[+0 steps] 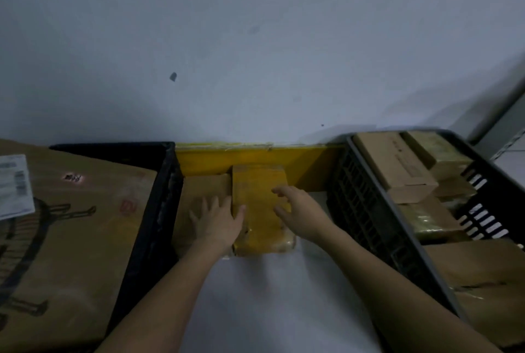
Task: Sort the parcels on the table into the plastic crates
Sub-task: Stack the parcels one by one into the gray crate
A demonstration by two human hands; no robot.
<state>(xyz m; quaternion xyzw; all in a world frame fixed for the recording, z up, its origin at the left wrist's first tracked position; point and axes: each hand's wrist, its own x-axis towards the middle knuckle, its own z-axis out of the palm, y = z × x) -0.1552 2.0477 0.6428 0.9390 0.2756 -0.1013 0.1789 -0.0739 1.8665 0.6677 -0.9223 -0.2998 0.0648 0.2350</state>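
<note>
A tape-wrapped yellowish parcel (pixel 258 205) lies on the white table (pixel 284 296) between two dark crates. My left hand (pixel 217 220) lies flat on a brown cardboard parcel (pixel 204 186) beside it, thumb against the yellowish parcel's left edge. My right hand (pixel 298 207) rests on the yellowish parcel's right side with fingers spread and slightly bent. The left crate (pixel 159 199) holds a large brown box (pixel 71 233). The right crate (pixel 366 210) holds several small cardboard parcels (pixel 397 165).
A yellow board (pixel 255 158) stands against the grey wall behind the parcels. A white shipping label (pixel 14 185) sits on the large box. Another brown box (pixel 483 281) lies at the near end of the right crate.
</note>
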